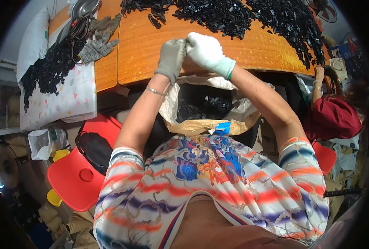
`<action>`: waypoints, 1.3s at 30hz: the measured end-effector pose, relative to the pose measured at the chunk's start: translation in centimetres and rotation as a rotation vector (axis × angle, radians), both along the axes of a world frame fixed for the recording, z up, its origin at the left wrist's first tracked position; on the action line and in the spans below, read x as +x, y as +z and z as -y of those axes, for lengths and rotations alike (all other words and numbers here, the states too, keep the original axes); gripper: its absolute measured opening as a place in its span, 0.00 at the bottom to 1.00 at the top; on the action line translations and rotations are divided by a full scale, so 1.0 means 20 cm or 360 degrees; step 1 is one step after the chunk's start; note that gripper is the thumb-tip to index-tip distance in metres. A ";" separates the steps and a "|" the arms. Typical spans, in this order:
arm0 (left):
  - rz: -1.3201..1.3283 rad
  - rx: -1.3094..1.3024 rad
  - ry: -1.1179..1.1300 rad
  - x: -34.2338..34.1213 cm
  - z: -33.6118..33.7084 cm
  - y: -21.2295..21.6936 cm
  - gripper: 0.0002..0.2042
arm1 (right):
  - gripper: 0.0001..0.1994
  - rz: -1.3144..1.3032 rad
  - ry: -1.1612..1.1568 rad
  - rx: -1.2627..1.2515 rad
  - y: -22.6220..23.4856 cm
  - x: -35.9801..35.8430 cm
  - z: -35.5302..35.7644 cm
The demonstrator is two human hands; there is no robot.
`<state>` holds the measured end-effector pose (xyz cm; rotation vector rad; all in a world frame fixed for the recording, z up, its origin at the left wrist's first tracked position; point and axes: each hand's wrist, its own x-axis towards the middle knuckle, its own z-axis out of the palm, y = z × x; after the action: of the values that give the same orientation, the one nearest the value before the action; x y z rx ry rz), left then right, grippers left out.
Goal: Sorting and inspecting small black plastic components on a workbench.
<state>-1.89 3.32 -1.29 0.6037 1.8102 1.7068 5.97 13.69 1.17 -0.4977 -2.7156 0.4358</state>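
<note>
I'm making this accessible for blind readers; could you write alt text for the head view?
The grey-gloved left hand and white-gloved right hand are curled close together over a wooden table; anything held is hidden. Small black pieces lie heaped farther back; an open sack is on the near side.

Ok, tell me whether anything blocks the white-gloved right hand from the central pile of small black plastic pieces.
Nothing visible does: only orange wooden tabletop shows between the right hand and the central pile. The grey-gloved left hand is alongside, not between.
</note>
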 end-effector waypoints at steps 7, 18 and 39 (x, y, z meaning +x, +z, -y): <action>0.0186 0.0221 -0.0334 0.02 0.00 0.13 0.10 | 0.16 -0.0146 -0.0083 -0.0974 0.07 0.07 -0.21; 0.0773 0.0310 -0.0585 0.15 0.13 0.04 0.08 | 0.13 -0.0164 0.0123 -0.1620 0.09 0.30 -0.06; -0.2073 -0.1092 -0.0145 -0.52 0.07 0.03 0.14 | 0.09 0.0119 0.0040 0.0555 -0.15 -0.32 -0.48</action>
<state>-12.23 2.00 -0.76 1.6206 2.8807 0.3838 -0.35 23.38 -1.78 -0.3890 -2.7876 -0.0548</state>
